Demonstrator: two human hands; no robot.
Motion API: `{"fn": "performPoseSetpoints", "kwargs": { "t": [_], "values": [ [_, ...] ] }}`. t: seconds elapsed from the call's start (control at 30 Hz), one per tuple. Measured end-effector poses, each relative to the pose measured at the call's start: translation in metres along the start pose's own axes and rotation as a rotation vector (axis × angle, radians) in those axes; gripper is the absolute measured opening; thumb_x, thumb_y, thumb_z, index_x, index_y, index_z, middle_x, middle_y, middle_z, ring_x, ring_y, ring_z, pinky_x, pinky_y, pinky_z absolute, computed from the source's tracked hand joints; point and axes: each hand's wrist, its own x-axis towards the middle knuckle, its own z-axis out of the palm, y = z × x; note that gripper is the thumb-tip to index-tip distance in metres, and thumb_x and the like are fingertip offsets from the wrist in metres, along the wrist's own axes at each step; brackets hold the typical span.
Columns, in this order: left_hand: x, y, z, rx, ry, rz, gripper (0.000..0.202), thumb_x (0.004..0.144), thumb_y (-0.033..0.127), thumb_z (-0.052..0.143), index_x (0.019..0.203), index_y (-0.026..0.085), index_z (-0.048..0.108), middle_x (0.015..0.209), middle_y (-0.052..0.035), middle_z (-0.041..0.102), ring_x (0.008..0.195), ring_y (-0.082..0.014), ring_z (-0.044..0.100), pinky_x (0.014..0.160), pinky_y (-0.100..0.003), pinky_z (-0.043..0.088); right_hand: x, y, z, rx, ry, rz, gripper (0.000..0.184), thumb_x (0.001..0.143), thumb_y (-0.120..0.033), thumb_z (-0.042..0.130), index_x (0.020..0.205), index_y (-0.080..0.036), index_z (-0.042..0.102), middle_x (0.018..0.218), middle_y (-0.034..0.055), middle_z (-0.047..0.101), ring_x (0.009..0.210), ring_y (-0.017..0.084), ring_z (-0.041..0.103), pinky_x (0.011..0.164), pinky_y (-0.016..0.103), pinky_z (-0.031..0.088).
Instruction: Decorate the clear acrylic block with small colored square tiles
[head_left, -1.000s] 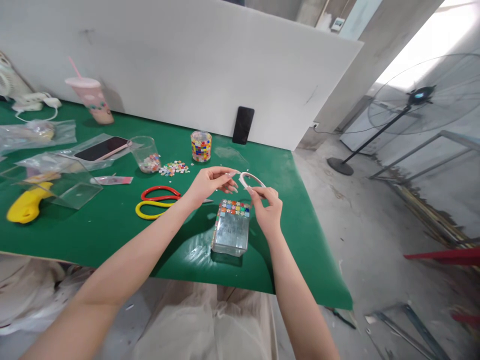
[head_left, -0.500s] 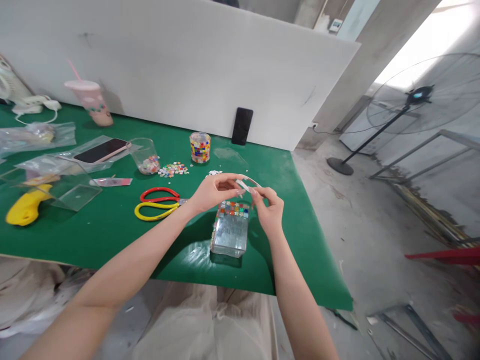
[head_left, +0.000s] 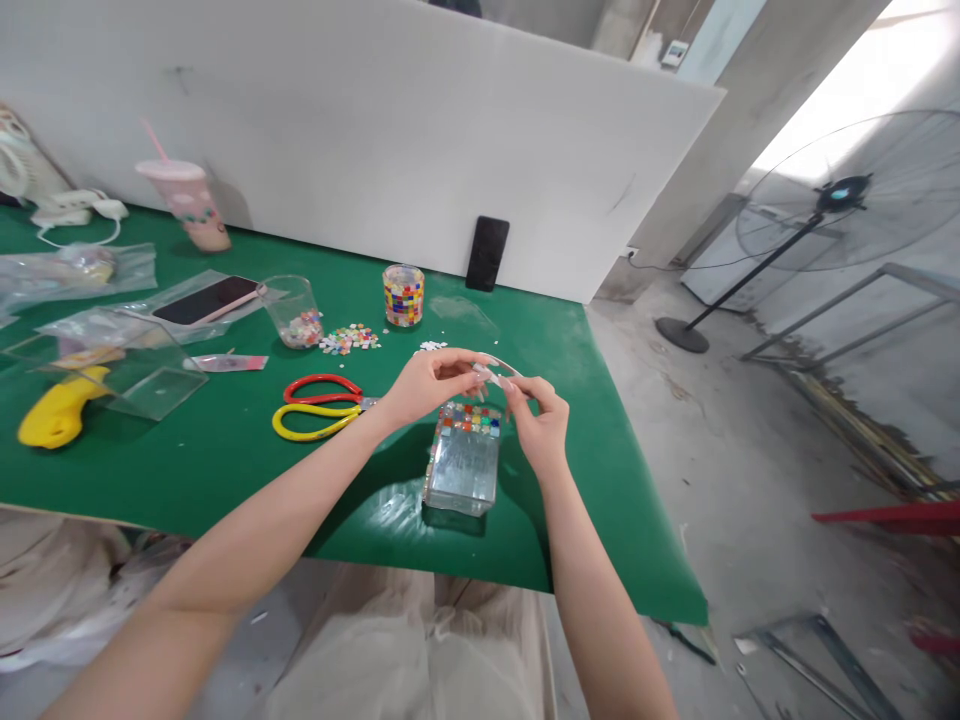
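Note:
My left hand [head_left: 427, 382] and my right hand [head_left: 538, 422] meet above a clear box [head_left: 462, 466] whose top edge carries a row of coloured mosaic tiles. Both hands pinch a thin white curved strip [head_left: 496, 366] between their fingertips, fingers closed on it. The box stands on the green table [head_left: 225, 450] right under the hands. Red and yellow scissors [head_left: 319, 406] lie just left of my left wrist.
A mosaic-covered glass [head_left: 403, 294], a clear cup of tiles [head_left: 295, 311] and loose tiles [head_left: 349, 339] sit behind the hands. Further left are a phone in plastic [head_left: 206, 299], a clear box [head_left: 127, 368], a yellow tool [head_left: 56, 418] and a pink cup [head_left: 187, 203]. A black phone [head_left: 486, 253] leans on the white board. A floor fan [head_left: 832, 200] stands right.
The strip has flattened and lowered between my fingertips, and my two hands have come slightly closer together over the box.

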Motion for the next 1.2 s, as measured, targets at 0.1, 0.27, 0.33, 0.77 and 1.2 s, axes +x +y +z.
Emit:
{"fn": "performPoseSetpoints", "kwargs": {
  "t": [0.1,0.27,0.33,0.77,1.2],
  "values": [
    [0.000,0.001,0.000,0.007,0.003,-0.003,0.018,0.078,0.027,0.072,0.093,0.018,0.075,0.071,-0.0018,0.075,0.067,-0.0154,0.070,0.070,-0.028,0.059,0.000,0.000,0.000,-0.007,-0.004,0.000,0.020,0.089,-0.036,0.062,0.078,-0.025,0.074,0.065,-0.0010,0.071,0.063,0.018,0.060,0.074,0.038,0.045],
    [0.000,0.001,0.000,0.008,0.008,0.000,0.018,0.081,0.034,0.070,0.087,0.017,0.074,0.066,-0.0015,0.071,0.061,-0.0140,0.066,0.066,-0.027,0.057,-0.001,-0.001,0.001,-0.016,-0.007,0.003,0.021,0.089,-0.038,0.062,0.077,-0.025,0.074,0.064,-0.0010,0.070,0.063,0.018,0.059,0.074,0.038,0.045],
    [0.000,0.000,0.001,0.004,0.012,0.001,0.019,0.082,0.035,0.070,0.084,0.016,0.071,0.064,-0.0010,0.070,0.059,-0.0133,0.065,0.064,-0.026,0.055,-0.001,-0.001,0.001,-0.017,-0.007,0.003,0.021,0.088,-0.038,0.062,0.077,-0.025,0.074,0.063,-0.0011,0.070,0.063,0.018,0.059,0.074,0.038,0.045],
    [0.002,0.001,0.001,-0.073,-0.041,-0.029,0.036,0.085,0.051,0.065,0.080,0.015,0.064,0.063,-0.0008,0.067,0.057,-0.0119,0.062,0.060,-0.025,0.050,-0.002,0.001,0.002,-0.011,-0.012,0.007,0.023,0.088,-0.039,0.062,0.074,-0.024,0.073,0.063,-0.0004,0.070,0.063,0.018,0.060,0.072,0.038,0.045],
    [0.001,-0.002,0.005,-0.244,0.082,-0.099,0.038,0.077,0.023,0.068,0.113,0.015,0.058,0.058,0.0056,0.065,0.054,-0.0100,0.061,0.057,-0.021,0.049,-0.003,-0.005,0.010,0.055,-0.024,0.065,0.024,0.086,-0.043,0.064,0.075,-0.024,0.074,0.063,0.0006,0.070,0.063,0.019,0.061,0.068,0.037,0.050]
  ]
}}
